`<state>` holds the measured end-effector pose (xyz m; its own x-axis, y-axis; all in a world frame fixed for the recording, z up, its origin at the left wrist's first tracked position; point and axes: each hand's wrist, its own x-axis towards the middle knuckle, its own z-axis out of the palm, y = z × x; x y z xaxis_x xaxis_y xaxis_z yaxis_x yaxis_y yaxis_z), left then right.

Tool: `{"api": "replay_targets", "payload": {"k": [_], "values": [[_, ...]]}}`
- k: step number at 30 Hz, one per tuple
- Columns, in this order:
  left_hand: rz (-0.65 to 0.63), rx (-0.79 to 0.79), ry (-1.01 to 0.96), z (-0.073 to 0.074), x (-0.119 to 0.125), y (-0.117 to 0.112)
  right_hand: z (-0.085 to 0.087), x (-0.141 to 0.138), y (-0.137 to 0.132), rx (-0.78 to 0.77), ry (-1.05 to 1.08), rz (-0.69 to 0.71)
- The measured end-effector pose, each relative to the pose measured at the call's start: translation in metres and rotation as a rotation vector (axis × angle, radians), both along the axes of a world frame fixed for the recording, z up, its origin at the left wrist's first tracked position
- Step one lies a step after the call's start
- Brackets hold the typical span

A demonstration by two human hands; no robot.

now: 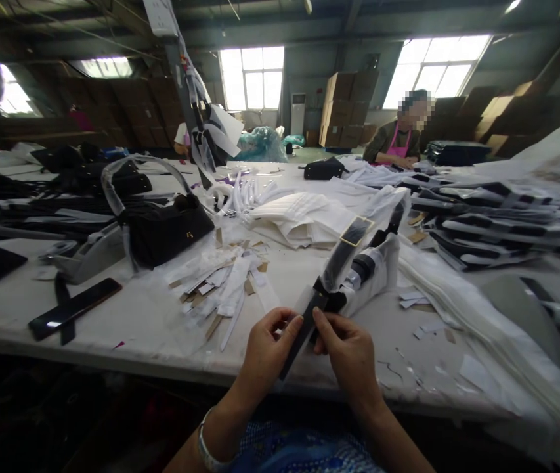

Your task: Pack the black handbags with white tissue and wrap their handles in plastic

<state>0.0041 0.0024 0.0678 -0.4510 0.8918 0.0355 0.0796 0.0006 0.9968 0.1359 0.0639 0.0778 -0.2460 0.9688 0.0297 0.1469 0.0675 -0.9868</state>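
Between my two hands is a black strap (304, 332), its loose end slanting down toward the table edge. My left hand (270, 345) pinches it from the left, thumb and fingertips closed along its side. On the other side, my right hand (347, 345) grips the strap's edge near a small stud, fingers curled under. The strap runs up into a section wrapped in clear film with a gold rectangular buckle (357, 231). Behind it lies a bag wrapped in white material (375, 279), with black rolled parts showing. Where the strap joins the bag is partly hidden.
A black handbag (166, 230) with a film-wrapped handle stands left of a pile of paper and film scraps (230, 282). A phone (75, 307) lies near the front edge, and a tape dispenser (540, 315) sits right. Across the table is a person in a pink apron (398, 141).
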Motion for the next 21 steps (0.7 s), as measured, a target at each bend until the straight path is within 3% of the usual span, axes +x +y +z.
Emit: {"api": "replay_targets", "payload": {"k": [4, 8, 14, 21], "values": [[0.062, 0.027, -0.070, -0.011, 0.006, -0.002, -0.005, -0.001, 0.002, 0.006, -0.001, 0.005], [0.106, 0.065, 0.019, -0.012, 0.007, 0.000, -0.006, -0.001, 0.005, 0.020, 0.027, 0.045], [0.203, 0.303, 0.495, -0.012, 0.010, -0.003, -0.006, -0.003, 0.009, -0.026, 0.066, 0.031], [0.084, 0.393, 0.955, -0.017, 0.008, -0.011, -0.004, -0.003, 0.012, -0.161, 0.227, 0.033]]}}
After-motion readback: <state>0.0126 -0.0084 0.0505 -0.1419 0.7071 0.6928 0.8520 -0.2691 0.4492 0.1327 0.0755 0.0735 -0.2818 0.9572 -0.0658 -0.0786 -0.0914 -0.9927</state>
